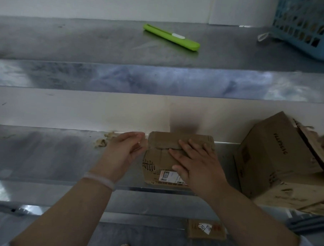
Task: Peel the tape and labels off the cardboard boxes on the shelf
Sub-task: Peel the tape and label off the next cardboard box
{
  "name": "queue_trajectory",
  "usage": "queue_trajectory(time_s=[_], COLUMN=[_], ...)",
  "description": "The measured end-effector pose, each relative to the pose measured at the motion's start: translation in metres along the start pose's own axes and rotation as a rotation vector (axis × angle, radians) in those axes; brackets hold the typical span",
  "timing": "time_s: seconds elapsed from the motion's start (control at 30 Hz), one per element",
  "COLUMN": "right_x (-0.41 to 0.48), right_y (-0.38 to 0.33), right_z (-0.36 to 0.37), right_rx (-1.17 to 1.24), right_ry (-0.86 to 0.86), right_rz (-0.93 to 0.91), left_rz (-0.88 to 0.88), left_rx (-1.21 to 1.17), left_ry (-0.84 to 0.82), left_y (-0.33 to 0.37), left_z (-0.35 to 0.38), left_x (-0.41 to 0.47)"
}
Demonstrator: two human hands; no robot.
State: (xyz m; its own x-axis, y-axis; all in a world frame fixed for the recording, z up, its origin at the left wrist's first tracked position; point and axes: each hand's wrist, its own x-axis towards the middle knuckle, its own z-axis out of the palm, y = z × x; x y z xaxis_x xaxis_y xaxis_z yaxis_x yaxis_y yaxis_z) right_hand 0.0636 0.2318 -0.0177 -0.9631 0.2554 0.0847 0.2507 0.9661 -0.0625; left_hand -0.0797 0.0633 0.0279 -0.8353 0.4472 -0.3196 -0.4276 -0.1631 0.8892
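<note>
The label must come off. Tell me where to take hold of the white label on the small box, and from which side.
Pick at the upper left corner of the white label, coming from the left. It lies flat on the near part of the small box, so only an edge lifts, and the right hand covers its right end.

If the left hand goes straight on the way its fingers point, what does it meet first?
The left hand would likely meet the small cardboard box at its far left edge.
</note>
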Motion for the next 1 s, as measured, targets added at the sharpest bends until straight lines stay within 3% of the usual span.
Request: queue_trajectory(time_s=[0.03,0.13,0.17,0.23,0.37,0.43,0.57,0.67,0.7,0.8,1.0], right_x=[0.0,0.0,0.0,0.0,0.0,-0.001,-0.001,-0.001,-0.002,-0.001,-0.001], right_y=[0.0,0.0,0.0,0.0,0.001,0.0,0.0,0.0,0.0,0.0,0.0], right_z=[0.0,0.001,0.001,0.001,0.001,0.0,-0.001,0.0,0.001,0.001,0.002], right_rx=[0.0,0.003,0.005,0.006,-0.003,-0.003,0.001,0.001,-0.002,0.001,-0.001], right_ry=[0.0,-0.006,-0.006,-0.004,-0.005,-0.001,0.009,0.016,0.022,0.047,0.048], right_rz=[-0.001,-0.003,-0.003,-0.003,-0.003,0.0,-0.004,-0.003,-0.004,0.0,-0.006], left_rz=[0.041,0.3,0.336,0.329,0.073,-0.002,-0.003,0.298,0.37,0.462,0.312], left_rx=[0.158,0.992,1.122,1.084,0.431,0.344,0.487,1.082,1.184,1.241,1.307], left_ry=[-0.01,-0.013,0.002,0.056,0.013,-0.022,-0.103,-0.078,-0.059,-0.03,-0.184], left_y=[0.002,0.011,0.013,0.016,0.015,0.012,0.011,0.012,0.012,0.008,0.009], left_z=[-0.004,-0.019,-0.022,-0.021,-0.005,-0.002,-0.002,-0.006,-0.007,-0.009,-0.016], left_x=[-0.001,0.001,0.002,0.005,0.009,0.011,0.013,0.016,0.016,0.016,0.023])
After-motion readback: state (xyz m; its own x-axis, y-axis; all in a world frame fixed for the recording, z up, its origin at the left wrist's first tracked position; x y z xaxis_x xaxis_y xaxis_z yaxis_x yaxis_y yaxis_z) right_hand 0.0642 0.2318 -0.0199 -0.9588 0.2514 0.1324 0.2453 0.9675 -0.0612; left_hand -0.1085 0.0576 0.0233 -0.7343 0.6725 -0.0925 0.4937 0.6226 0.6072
